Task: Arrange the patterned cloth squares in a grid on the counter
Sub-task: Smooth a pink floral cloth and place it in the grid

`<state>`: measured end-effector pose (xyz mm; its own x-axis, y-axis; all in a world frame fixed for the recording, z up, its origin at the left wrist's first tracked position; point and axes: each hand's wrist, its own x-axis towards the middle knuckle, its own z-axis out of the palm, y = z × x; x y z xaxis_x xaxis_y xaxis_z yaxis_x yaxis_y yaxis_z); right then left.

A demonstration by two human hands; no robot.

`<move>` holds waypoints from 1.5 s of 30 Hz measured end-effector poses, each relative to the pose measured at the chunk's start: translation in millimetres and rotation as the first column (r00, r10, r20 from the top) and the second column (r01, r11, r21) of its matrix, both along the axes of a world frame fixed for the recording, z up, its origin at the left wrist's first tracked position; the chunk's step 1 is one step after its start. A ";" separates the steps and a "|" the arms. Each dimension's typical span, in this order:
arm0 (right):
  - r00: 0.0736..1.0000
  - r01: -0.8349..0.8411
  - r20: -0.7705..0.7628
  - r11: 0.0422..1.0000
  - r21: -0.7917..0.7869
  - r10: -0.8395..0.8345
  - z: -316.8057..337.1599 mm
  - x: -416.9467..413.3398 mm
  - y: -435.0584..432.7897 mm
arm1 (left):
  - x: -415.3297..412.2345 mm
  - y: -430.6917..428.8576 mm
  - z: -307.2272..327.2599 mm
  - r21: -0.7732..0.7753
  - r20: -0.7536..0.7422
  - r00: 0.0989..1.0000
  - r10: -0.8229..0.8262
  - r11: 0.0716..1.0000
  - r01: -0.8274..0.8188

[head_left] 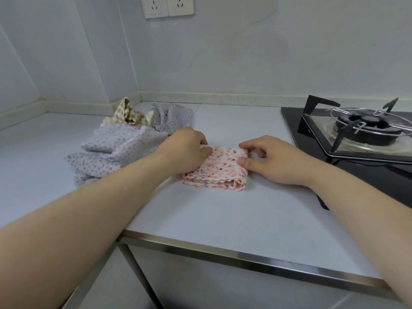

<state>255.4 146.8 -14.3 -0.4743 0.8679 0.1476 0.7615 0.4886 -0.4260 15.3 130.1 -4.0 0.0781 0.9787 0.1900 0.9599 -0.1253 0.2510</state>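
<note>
Pinching folded pink cloth (219, 169) on counter (223, 216): left hand (185, 148), right hand (275, 159).

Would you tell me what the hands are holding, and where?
Both hold the folded pink cloth: left hand at its far-left corner, right hand at its right edge.

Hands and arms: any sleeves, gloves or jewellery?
The left hand and right hand are bare, without gloves. The left forearm and right forearm are uncovered to the frame edge; no sleeve shows. No watch, bracelet or ring is visible.
</note>
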 end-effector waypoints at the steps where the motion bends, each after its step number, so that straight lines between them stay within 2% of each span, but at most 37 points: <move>1: 1.000 -0.001 0.010 1.000 -0.004 0.001 -0.6 0.0 0.2 | -0.2 1.5 -1.6 -0.002 -0.017 1.000 -0.004 1.000 0.004; 7: 1.000 0.010 0.011 0.998 -0.065 -0.009 -0.2 1.4 -0.6 | 4.4 -1.4 8.7 -0.080 0.117 0.993 -0.012 0.997 0.022; 10: 0.988 -0.024 -0.156 0.995 -0.101 0.008 2.7 1.9 -3.7 | 4.1 -9.3 23.7 -0.054 0.261 0.963 -0.069 0.995 0.086; 14: 0.913 -0.083 -0.407 0.990 -0.114 0.030 6.9 1.4 -6.0 | 4.2 -20.9 44.5 0.042 0.425 0.891 -0.161 0.987 0.158; 18: 0.861 -0.107 -0.503 0.993 -0.039 0.073 14.2 -1.5 -13.0 | 3.0 -25.0 55.0 0.108 0.503 0.839 -0.208 0.978 0.178; 22: 0.763 -0.029 -0.645 0.999 0.031 0.042 18.1 0.5 -11.8 | 5.1 -23.9 55.7 0.142 0.623 0.750 -0.223 0.975 0.171; 26: 0.657 -0.017 -0.749 0.992 -0.125 -0.083 16.8 1.1 -5.3 | 19.1 -22.7 51.7 0.153 0.778 0.594 -0.204 0.979 0.136; 28: 0.636 0.001 -0.748 0.969 -0.248 -0.192 13.9 -1.3 -3.5 | 28.0 -22.7 47.4 0.120 0.854 0.496 -0.156 0.987 0.105; 30: 0.616 0.045 -0.743 0.953 -0.301 -0.263 12.3 -4.4 -2.2 | 35.7 -23.1 42.6 0.078 0.902 0.418 -0.106 0.993 0.084; 33: 0.589 0.109 -0.765 0.964 -0.242 -0.259 15.0 -9.3 -5.0 | 43.2 -23.3 38.7 -0.002 0.952 0.305 -0.019 0.998 0.066; 37: 0.667 0.234 -0.713 0.970 -0.072 -0.214 15.0 -10.7 -7.1 | 55.4 -26.9 30.0 -0.210 0.978 0.042 0.206 0.964 0.166; 38: 0.695 0.253 -0.688 0.967 -0.040 -0.210 14.4 -10.0 -6.8 | 58.2 -27.3 27.9 -0.226 0.974 0.009 0.228 0.963 0.144; 40: 0.740 0.267 -0.641 0.964 0.005 -0.202 11.6 -9.4 -4.9 | 62.3 -24.6 22.5 -0.228 0.974 -0.008 0.228 0.972 0.051; 42: 0.750 0.257 -0.634 0.966 0.014 -0.190 9.4 -9.8 -6.5 | 67.0 -22.0 17.7 -0.218 0.975 0.018 0.219 0.973 -0.072; 43: 0.747 0.255 -0.637 0.967 0.009 -0.191 11.3 -9.9 -7.9 | 71.0 -20.9 18.3 -0.192 0.976 0.071 0.206 0.968 -0.159; 45: 0.726 0.283 -0.649 0.959 -0.019 -0.227 16.3 -7.8 -13.8 | 82.7 -24.8 22.1 -0.080 0.946 0.275 0.174 0.944 -0.320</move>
<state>247.6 133.0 2.0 -0.0065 0.9148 0.4038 0.4247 0.3681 -0.8271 98.0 105.3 18.1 -0.4641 0.8840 0.0554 0.0767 -0.0222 0.9968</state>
